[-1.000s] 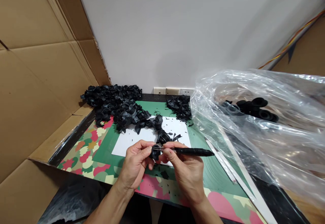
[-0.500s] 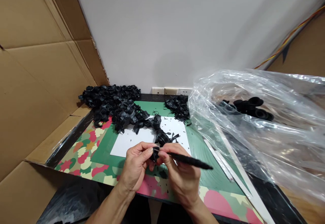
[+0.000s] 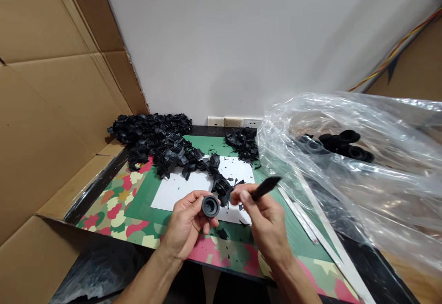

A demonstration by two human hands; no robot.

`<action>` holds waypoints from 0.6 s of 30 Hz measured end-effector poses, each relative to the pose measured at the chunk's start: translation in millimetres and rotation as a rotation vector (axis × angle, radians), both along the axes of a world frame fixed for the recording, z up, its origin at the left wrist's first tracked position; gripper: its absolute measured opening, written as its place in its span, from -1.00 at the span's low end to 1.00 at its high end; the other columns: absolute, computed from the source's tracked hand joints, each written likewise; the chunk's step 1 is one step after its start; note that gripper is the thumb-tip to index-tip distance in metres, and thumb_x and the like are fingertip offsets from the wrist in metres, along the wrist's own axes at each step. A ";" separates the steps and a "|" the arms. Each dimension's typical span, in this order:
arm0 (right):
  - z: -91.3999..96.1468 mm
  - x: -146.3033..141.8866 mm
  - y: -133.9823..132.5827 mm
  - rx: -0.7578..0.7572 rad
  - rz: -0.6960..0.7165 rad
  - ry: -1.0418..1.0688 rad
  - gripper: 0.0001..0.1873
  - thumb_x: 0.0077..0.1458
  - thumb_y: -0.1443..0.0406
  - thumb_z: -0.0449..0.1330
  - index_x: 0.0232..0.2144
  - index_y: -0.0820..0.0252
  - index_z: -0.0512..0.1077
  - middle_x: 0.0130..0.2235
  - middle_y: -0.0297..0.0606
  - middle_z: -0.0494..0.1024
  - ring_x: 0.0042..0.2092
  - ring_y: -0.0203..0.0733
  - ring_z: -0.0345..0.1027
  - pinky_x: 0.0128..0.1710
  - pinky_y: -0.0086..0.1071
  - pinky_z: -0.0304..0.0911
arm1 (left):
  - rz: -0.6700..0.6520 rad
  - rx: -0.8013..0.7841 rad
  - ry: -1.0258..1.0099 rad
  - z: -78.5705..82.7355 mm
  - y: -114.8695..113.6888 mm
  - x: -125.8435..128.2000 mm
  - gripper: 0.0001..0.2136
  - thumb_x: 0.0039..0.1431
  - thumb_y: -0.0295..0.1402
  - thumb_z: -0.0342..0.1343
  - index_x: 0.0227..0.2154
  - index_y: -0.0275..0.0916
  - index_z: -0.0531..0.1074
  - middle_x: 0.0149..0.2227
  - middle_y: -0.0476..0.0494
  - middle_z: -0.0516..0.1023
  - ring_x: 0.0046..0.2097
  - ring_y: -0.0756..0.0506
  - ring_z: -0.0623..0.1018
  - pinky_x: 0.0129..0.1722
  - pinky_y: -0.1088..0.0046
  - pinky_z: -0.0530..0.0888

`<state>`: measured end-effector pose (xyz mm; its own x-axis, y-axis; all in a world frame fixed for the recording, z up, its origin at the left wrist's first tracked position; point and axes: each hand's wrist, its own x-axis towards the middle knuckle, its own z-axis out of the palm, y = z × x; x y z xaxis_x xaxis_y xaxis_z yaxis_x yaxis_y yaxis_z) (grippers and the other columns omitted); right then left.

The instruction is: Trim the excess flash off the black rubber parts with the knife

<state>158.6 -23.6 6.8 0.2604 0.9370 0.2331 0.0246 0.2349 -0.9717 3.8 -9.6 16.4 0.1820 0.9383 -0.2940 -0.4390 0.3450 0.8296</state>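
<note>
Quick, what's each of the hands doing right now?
Left hand: closed, holding a round black part, opening toward the camera.
Right hand: closed, holding a black-handled tool.

Left hand (image 3: 186, 219): bare, slim in the fingers, broader across the back, rounded at the thumb base.
Left wrist (image 3: 171, 252): bare and narrow, marked with fine creases.
Left forearm (image 3: 148, 277): bare as far as the near edge of view, widening gently from the wrist, smooth in outline.
Right hand (image 3: 267, 216): bare, rounded at the knuckles, with a short thumbnail showing.
Right wrist (image 3: 283, 255): bare, slightly narrower than the hand.
Right forearm (image 3: 299, 282): bare to the near edge too, much like the left in shape.
Clothing (image 3: 241, 291): black, apparently trouser legs, low at the near edge, one left and one right, too dark for telling fabric or seams.
</note>
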 end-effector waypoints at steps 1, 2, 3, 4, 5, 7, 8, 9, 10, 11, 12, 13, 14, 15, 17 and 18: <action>0.2 -2.6 0.1 -0.032 0.040 -0.021 -0.76 0.14 0.16 0.11 -0.39 0.20 0.45 -0.43 -0.28 0.47 -0.41 -0.23 0.33 -0.41 -0.39 0.25 | 0.003 0.002 0.000 -0.2 -0.2 0.4 -0.71 -0.08 -0.26 0.33 -0.36 -0.30 0.42 -0.48 -0.11 0.56 -0.60 0.01 0.52 -0.74 0.67 0.28; 0.5 -5.5 0.5 -0.054 0.073 -0.047 -0.77 0.12 0.17 0.12 -0.37 0.21 0.45 -0.44 -0.29 0.46 -0.43 -0.23 0.33 -0.42 -0.40 0.24 | 0.005 0.007 0.001 -0.4 -0.5 0.9 -0.70 -0.09 -0.26 0.34 -0.35 -0.28 0.40 -0.52 -0.07 0.55 -0.61 0.00 0.52 -0.74 0.67 0.28; 1.0 -8.5 1.1 -0.070 0.102 -0.071 -0.78 0.10 0.17 0.13 -0.36 0.21 0.46 -0.43 -0.28 0.47 -0.42 -0.23 0.33 -0.42 -0.40 0.24 | 0.005 0.014 0.006 -0.5 -0.9 1.3 -0.69 -0.09 -0.25 0.34 -0.35 -0.26 0.38 -0.56 -0.03 0.52 -0.61 0.00 0.51 -0.75 0.68 0.28; 1.5 -11.4 2.0 -0.082 0.134 -0.088 -0.78 0.08 0.18 0.13 -0.37 0.21 0.46 -0.41 -0.26 0.47 -0.41 -0.21 0.35 -0.42 -0.40 0.25 | 0.003 0.022 0.012 -0.5 -1.3 1.7 -0.68 -0.10 -0.23 0.34 -0.36 -0.24 0.35 -0.59 0.00 0.50 -0.62 -0.01 0.51 -0.75 0.68 0.28; 2.0 -14.1 2.9 -0.092 0.162 -0.096 -0.79 0.05 0.19 0.14 -0.39 0.22 0.46 -0.41 -0.25 0.48 -0.40 -0.20 0.37 -0.41 -0.39 0.25 | -0.001 0.028 0.021 -0.4 -1.7 2.1 -0.67 -0.10 -0.22 0.35 -0.37 -0.23 0.34 -0.61 0.02 0.49 -0.63 -0.01 0.51 -0.75 0.68 0.28; 2.5 -18.3 4.8 -0.132 0.195 -0.086 -0.81 0.02 0.20 0.14 -0.43 0.22 0.44 -0.42 -0.26 0.48 -0.41 -0.20 0.38 -0.42 -0.40 0.26 | -0.009 0.030 0.044 -0.1 -2.4 2.3 -0.65 -0.11 -0.19 0.35 -0.38 -0.22 0.31 -0.62 0.03 0.49 -0.64 0.00 0.50 -0.76 0.69 0.28; 2.5 -19.8 5.7 -0.161 0.198 -0.075 -0.82 0.00 0.21 0.14 -0.46 0.21 0.42 -0.45 -0.28 0.47 -0.44 -0.21 0.37 -0.43 -0.40 0.26 | -0.013 0.027 0.056 0.1 -2.6 2.1 -0.64 -0.11 -0.17 0.34 -0.38 -0.22 0.31 -0.62 0.04 0.49 -0.65 0.01 0.49 -0.77 0.70 0.27; 2.1 -20.7 6.7 -0.190 0.198 -0.061 -0.83 -0.01 0.21 0.14 -0.48 0.21 0.41 -0.48 -0.30 0.45 -0.46 -0.22 0.35 -0.45 -0.41 0.25 | -0.017 0.025 0.067 0.5 -2.7 1.6 -0.63 -0.10 -0.15 0.34 -0.38 -0.22 0.31 -0.62 0.04 0.48 -0.65 0.01 0.49 -0.77 0.70 0.26; 1.5 -21.3 7.7 -0.213 0.197 -0.042 -0.83 -0.02 0.21 0.14 -0.51 0.20 0.39 -0.51 -0.33 0.44 -0.47 -0.24 0.33 -0.46 -0.41 0.24 | -0.025 0.025 0.077 1.0 -2.7 1.0 -0.62 -0.10 -0.12 0.33 -0.38 -0.22 0.31 -0.63 0.05 0.48 -0.66 0.02 0.49 -0.77 0.70 0.26; 0.6 -21.4 8.8 -0.233 0.195 -0.020 -0.82 -0.03 0.20 0.14 -0.52 0.20 0.38 -0.53 -0.34 0.43 -0.49 -0.24 0.31 -0.48 -0.41 0.23 | -0.036 0.028 0.091 1.6 -2.6 0.2 -0.62 -0.11 -0.10 0.33 -0.38 -0.23 0.32 -0.63 0.05 0.47 -0.65 0.02 0.49 -0.77 0.70 0.25; -0.5 -21.3 9.8 -0.250 0.197 0.002 -0.81 -0.04 0.19 0.14 -0.54 0.20 0.37 -0.55 -0.35 0.41 -0.50 -0.25 0.29 -0.49 -0.42 0.22 | -0.048 0.034 0.109 2.3 -2.4 -0.7 -0.61 -0.12 -0.10 0.33 -0.38 -0.24 0.33 -0.64 0.05 0.47 -0.65 0.02 0.49 -0.77 0.71 0.26; -1.7 -21.0 10.8 -0.261 0.198 0.019 -0.80 -0.04 0.18 0.15 -0.55 0.20 0.37 -0.56 -0.36 0.41 -0.50 -0.25 0.28 -0.49 -0.42 0.21 | -0.058 0.041 0.131 3.1 -2.0 -1.5 -0.60 -0.14 -0.11 0.35 -0.37 -0.26 0.34 -0.64 0.04 0.47 -0.64 0.03 0.49 -0.76 0.71 0.26; -3.1 -20.6 11.6 -0.263 0.199 0.029 -0.79 -0.05 0.17 0.16 -0.55 0.20 0.37 -0.56 -0.35 0.40 -0.49 -0.25 0.27 -0.49 -0.42 0.21 | -0.062 0.046 0.153 3.8 -1.5 -2.3 -0.59 -0.17 -0.14 0.37 -0.36 -0.27 0.36 -0.63 0.03 0.47 -0.63 0.03 0.50 -0.75 0.71 0.27; -4.3 -20.1 12.3 -0.260 0.203 0.033 -0.78 -0.05 0.17 0.16 -0.54 0.21 0.38 -0.55 -0.34 0.41 -0.48 -0.25 0.27 -0.48 -0.41 0.22 | -0.059 0.048 0.172 4.5 -1.0 -3.0 -0.58 -0.19 -0.16 0.39 -0.35 -0.29 0.37 -0.64 0.02 0.48 -0.63 0.03 0.50 -0.74 0.71 0.28; -6.2 -19.4 13.0 -0.228 0.217 0.012 -0.79 -0.03 0.17 0.17 -0.46 0.22 0.42 -0.51 -0.33 0.42 -0.46 -0.24 0.27 -0.45 -0.40 0.22 | -0.037 0.039 0.194 5.5 0.1 -3.5 -0.58 -0.21 -0.19 0.40 -0.34 -0.31 0.39 -0.64 0.00 0.49 -0.62 0.03 0.50 -0.73 0.71 0.30; -6.6 -19.1 13.1 -0.189 0.214 -0.022 -0.80 -0.02 0.18 0.17 -0.43 0.21 0.42 -0.49 -0.32 0.43 -0.45 -0.24 0.28 -0.44 -0.40 0.21 | -0.027 0.031 0.200 5.7 0.5 -3.5 -0.57 -0.21 -0.18 0.40 -0.35 -0.31 0.39 -0.63 -0.01 0.50 -0.62 0.02 0.51 -0.73 0.70 0.30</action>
